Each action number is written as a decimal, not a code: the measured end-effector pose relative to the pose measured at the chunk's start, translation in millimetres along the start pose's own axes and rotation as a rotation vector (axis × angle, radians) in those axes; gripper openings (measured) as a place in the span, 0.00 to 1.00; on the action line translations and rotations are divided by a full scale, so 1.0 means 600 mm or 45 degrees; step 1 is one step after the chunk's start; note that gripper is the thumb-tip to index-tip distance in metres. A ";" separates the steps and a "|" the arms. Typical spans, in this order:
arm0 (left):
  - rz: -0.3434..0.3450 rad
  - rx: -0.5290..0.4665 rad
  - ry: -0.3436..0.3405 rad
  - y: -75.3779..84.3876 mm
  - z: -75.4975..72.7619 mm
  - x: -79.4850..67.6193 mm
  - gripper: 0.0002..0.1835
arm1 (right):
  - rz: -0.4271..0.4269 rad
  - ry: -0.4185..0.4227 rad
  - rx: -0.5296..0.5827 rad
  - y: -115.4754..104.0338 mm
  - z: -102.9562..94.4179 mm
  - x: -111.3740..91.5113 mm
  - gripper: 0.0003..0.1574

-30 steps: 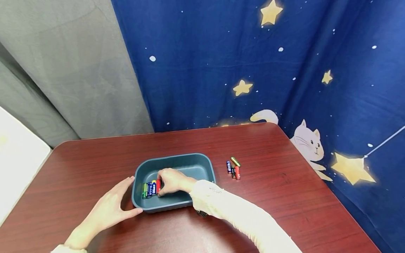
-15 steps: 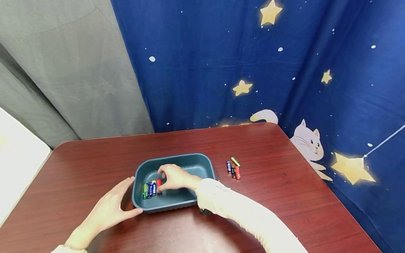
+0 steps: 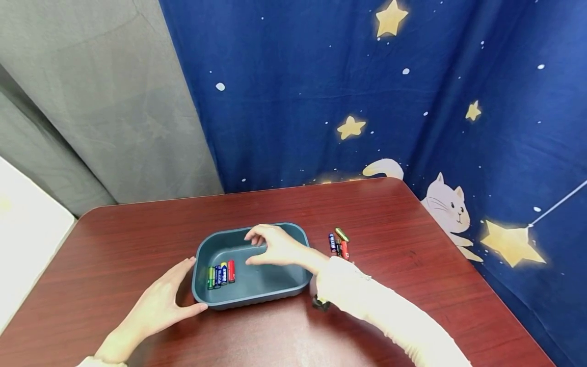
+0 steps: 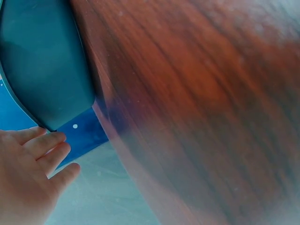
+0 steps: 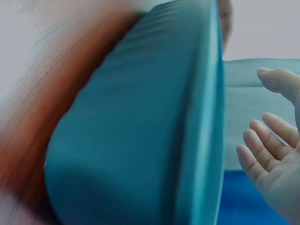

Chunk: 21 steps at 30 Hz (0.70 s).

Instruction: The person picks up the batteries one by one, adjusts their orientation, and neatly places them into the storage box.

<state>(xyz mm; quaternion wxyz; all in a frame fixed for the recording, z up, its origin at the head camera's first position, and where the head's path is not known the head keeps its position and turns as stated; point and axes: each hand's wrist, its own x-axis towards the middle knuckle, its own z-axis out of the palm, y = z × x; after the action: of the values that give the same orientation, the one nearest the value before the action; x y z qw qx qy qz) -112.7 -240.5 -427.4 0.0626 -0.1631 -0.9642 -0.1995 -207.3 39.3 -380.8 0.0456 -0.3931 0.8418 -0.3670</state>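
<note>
A blue-grey rectangular bin (image 3: 257, 300) stands on the table. In its left part several batteries lie side by side: a green one (image 3: 211, 278), a dark blue one (image 3: 217, 277), a blue one with a yellow end (image 3: 223, 273) and a red one (image 3: 231, 271). My left hand (image 3: 158, 300) rests against the bin's left end, thumb and fingers spread along the rim. My right hand (image 3: 277, 246) hovers over the right half of the bin, holding nothing, its fingers relaxed and thumb apart. In the right wrist view the right hand (image 5: 274, 154) shows an empty palm beside the bin's wall.
Right of the bin, more batteries lie on the table: a blue one (image 3: 332, 242), a green one (image 3: 341, 234), a black one (image 3: 338, 248) and a red one (image 3: 345, 250). The dark red table (image 3: 151, 224) ends at a grey and blue curtain (image 3: 293, 102).
My right hand has let go of the red battery, leaving it beside the others in the bin, and has risen and moved right. The left hand has stayed in place.
</note>
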 end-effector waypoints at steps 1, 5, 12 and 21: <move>0.000 0.002 0.000 0.000 0.000 0.000 0.53 | -0.001 0.017 0.021 0.003 -0.007 -0.007 0.29; 0.008 0.004 0.009 0.001 -0.002 0.000 0.53 | -0.017 0.106 0.089 0.023 -0.038 -0.038 0.28; 0.020 0.012 0.009 0.001 -0.001 0.003 0.53 | 0.096 0.299 0.101 0.077 -0.104 -0.109 0.26; 0.019 0.007 0.013 -0.001 0.001 0.001 0.53 | 0.289 0.332 0.134 0.127 -0.157 -0.193 0.23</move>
<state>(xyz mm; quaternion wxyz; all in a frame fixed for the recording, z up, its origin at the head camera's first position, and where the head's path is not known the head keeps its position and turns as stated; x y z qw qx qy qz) -113.5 -240.6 -428.1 0.0695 -0.1690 -0.9632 -0.1971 -209.9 206.7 -386.6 -0.0025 -0.2418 0.8592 -0.4510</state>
